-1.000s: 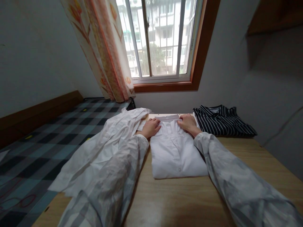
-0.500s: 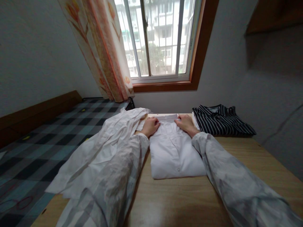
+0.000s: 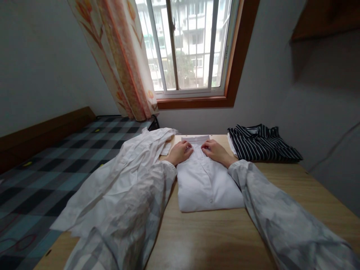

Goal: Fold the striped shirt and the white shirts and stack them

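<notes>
A folded white shirt (image 3: 206, 185) lies on the wooden table (image 3: 213, 240), collar toward the window. My left hand (image 3: 180, 152) rests on the shirt's upper left, just below the collar. My right hand (image 3: 214, 150) lies on the upper chest beside it, fingertips near the button placket. Both hands press flat on the fabric, fingers curled slightly and close together at the collar. Pale patterned sleeves cover both my forearms.
An unfolded white garment (image 3: 118, 180) sprawls over the table's left edge. A folded dark striped shirt (image 3: 260, 142) sits at the back right. A bed with a checked cover (image 3: 42, 168) lies to the left. A window (image 3: 188, 45) and a flowered curtain (image 3: 123, 56) are behind.
My right hand slid left from the shirt's right shoulder toward the collar's middle. My left hand shifted slightly right. The two hands now sit close together.
</notes>
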The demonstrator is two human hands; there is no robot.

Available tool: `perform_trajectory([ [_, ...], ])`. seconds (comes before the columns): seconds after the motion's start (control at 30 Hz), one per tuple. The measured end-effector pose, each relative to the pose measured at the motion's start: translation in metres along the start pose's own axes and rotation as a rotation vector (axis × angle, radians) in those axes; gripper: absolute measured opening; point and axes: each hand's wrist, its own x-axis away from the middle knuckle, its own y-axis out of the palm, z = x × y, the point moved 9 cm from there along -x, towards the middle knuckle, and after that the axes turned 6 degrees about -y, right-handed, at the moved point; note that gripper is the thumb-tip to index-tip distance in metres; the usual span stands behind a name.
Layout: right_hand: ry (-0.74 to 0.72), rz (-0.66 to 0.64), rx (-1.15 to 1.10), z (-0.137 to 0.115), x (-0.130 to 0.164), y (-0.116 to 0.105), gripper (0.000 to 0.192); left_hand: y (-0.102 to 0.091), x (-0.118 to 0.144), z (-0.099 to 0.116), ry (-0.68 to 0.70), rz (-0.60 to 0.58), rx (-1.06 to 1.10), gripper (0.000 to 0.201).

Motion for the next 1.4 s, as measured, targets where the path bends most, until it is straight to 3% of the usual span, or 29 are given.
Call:
perform_trajectory([
  [0.2,-0.022,-0.066,-0.01,-0.001,0.001,0.011,0.034,-0.009,-0.002,-0.019,-0.249,0.084,-0.162,0.024],
  [0.53,-0.008,-0.262,-0.004,0.0,0.004,0.031,0.051,-0.023,-0.006,-0.035,-0.319,0.064,-0.098,0.008],
  [0.6,-0.012,-0.215,-0.035,-0.002,0.003,0.024,0.053,-0.027,-0.003,-0.026,-0.25,0.097,-0.059,0.018],
  [0.67,0.01,-0.097,-0.021,-0.001,0.002,0.01,0.053,-0.026,0.001,-0.009,-0.096,0.096,-0.005,0.026],
  [0.77,0.107,0.052,0.07,0.008,0.007,-0.011,0.04,-0.013,0.01,0.013,0.119,-0.037,0.066,0.013],
  [0.83,0.145,0.061,0.104,0.013,0.012,-0.015,0.029,-0.006,0.014,0.013,0.141,-0.109,0.082,0.009],
  [1.0,0.077,-0.005,-0.064,0.016,0.014,-0.003,0.032,-0.009,0.01,-0.015,-0.021,-0.053,0.074,0.014],
  [1.1,0.108,0.091,-0.068,0.026,0.014,-0.008,0.036,-0.024,0.011,-0.04,-0.203,0.131,0.004,0.016],
  [1.17,0.214,0.168,-0.002,0.038,0.017,-0.014,0.042,-0.033,0.017,-0.06,-0.375,0.231,-0.044,0.026],
  [1.3,0.4,0.171,0.049,0.05,0.021,-0.018,0.052,-0.025,0.023,-0.082,-0.561,0.124,0.068,0.043],
  [1.4,0.323,0.242,0.102,0.027,0.018,-0.036,0.049,-0.03,0.025,-0.072,-0.543,0.123,0.129,0.038],
])
